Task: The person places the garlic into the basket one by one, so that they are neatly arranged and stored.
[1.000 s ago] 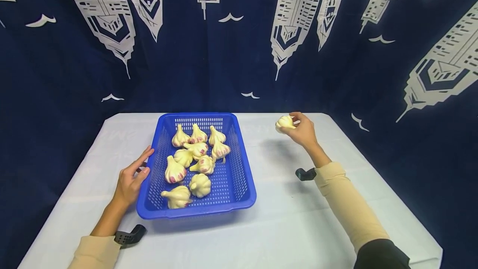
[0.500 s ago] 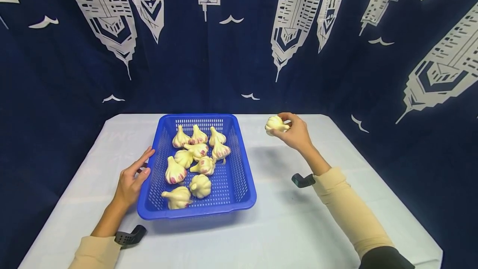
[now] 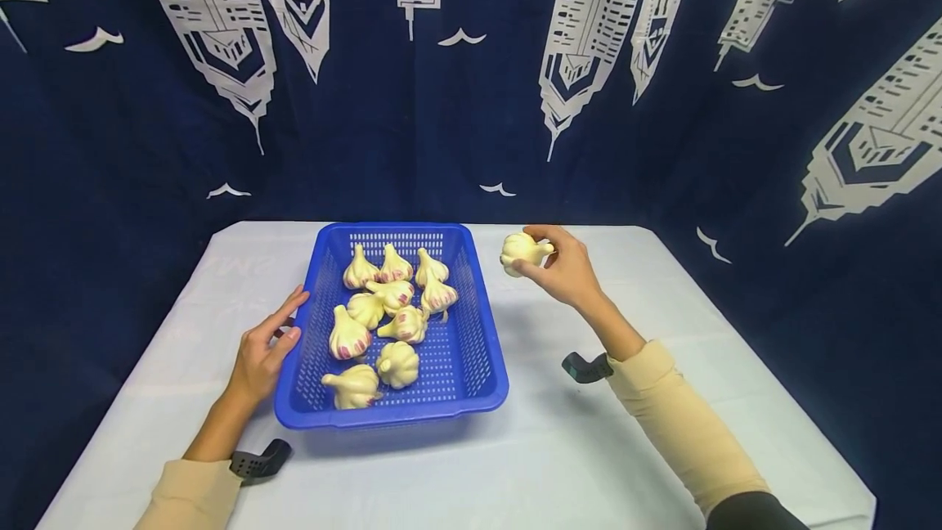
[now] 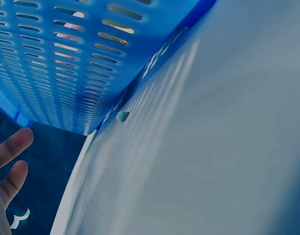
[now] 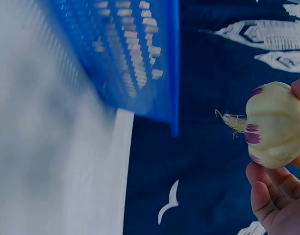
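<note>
A garlic bulb (image 3: 521,252) is pinched between the thumb and fingers of my right hand (image 3: 570,272), held above the table to the right of the blue basket (image 3: 482,350). In the right wrist view this garlic bulb (image 5: 275,127) shows purple streaks and a tuft of dry roots. Several more garlic bulbs (image 3: 349,334) lie inside the basket, mostly toward its left and back. My left hand (image 3: 261,354) touches the basket's left rim, its fingers extended along the outside. Its fingers (image 4: 15,147) appear beside the slotted basket wall (image 4: 66,54) in the left wrist view.
White cloth covers the table (image 3: 589,448). Behind it hangs a dark blue curtain (image 3: 412,129) printed with white buildings and birds. A small greenish fragment (image 4: 122,116) lies by the basket's base in the left wrist view. Each wrist wears a black strap-on device (image 3: 261,460).
My right hand has carried the garlic bulb leftward, closer to the basket's right rim. The left hand stays at the left rim, and the bulbs in the basket lie as before.
</note>
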Action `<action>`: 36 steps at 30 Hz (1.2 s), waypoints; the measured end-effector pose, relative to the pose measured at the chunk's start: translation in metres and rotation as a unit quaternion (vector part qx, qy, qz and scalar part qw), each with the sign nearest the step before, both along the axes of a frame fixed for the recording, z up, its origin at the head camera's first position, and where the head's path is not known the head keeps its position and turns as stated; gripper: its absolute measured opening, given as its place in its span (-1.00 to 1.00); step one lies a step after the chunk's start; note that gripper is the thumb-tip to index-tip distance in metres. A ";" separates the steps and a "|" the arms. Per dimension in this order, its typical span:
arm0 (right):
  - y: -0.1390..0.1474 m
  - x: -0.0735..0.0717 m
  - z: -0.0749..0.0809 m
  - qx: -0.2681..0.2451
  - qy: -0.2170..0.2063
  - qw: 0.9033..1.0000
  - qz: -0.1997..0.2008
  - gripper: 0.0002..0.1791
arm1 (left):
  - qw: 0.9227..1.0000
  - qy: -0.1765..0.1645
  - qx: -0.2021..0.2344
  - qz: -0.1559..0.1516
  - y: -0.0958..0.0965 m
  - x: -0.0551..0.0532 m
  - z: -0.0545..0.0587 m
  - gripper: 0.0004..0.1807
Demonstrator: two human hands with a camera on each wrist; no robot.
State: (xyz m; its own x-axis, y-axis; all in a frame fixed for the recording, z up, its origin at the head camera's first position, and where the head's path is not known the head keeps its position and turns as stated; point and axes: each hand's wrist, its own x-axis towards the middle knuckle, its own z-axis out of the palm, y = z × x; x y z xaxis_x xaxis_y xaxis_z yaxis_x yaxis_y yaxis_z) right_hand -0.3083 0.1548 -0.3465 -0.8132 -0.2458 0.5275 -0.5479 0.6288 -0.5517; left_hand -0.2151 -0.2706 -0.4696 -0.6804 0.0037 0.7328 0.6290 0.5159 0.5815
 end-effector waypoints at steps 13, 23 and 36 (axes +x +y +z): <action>-0.028 0.026 0.009 -0.026 0.003 0.996 0.084 -0.47 | 1.000 -0.010 -0.006 0.003 -0.002 -0.001 -0.004 -0.45; -0.046 0.037 0.013 0.001 -0.001 0.987 0.158 -0.48 | 1.000 -0.010 -0.005 0.004 -0.002 -0.002 -0.002 -0.46; -0.071 0.039 0.014 0.107 -0.114 0.940 0.303 -0.50 | 1.000 -0.014 -0.006 0.003 -0.002 -0.003 -0.002 -0.46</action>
